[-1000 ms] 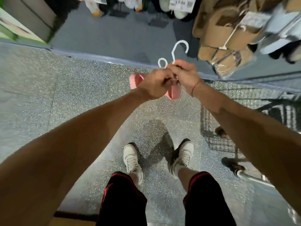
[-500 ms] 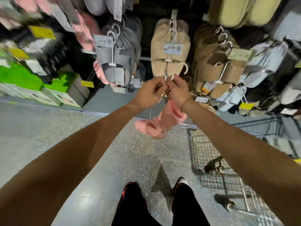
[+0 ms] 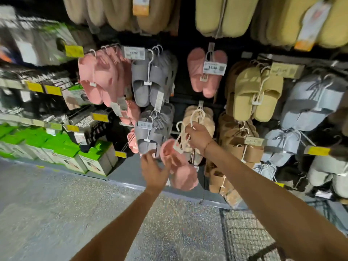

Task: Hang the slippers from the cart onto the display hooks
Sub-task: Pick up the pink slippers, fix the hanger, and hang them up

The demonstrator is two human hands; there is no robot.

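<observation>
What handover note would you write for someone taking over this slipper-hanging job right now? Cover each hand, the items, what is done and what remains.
Right hand: grips the white hangers, pink slippers dangling below.
Left hand: open, fingers by the dangling slippers, gripping nothing.
Display: a pink pair hangs under a price tag; more pink at left.
Done: slippers lifted to the rack.
Left: hook them on, probably with the pink ones; the cart needs checking.

Pink slippers held up at the display

My right hand [image 3: 197, 137] grips the white hangers [image 3: 181, 135]; pink slippers [image 3: 178, 166] dangle below it, my left hand [image 3: 154, 169] touching them with loose fingers, just beside grey slippers [image 3: 150, 136].
</observation>
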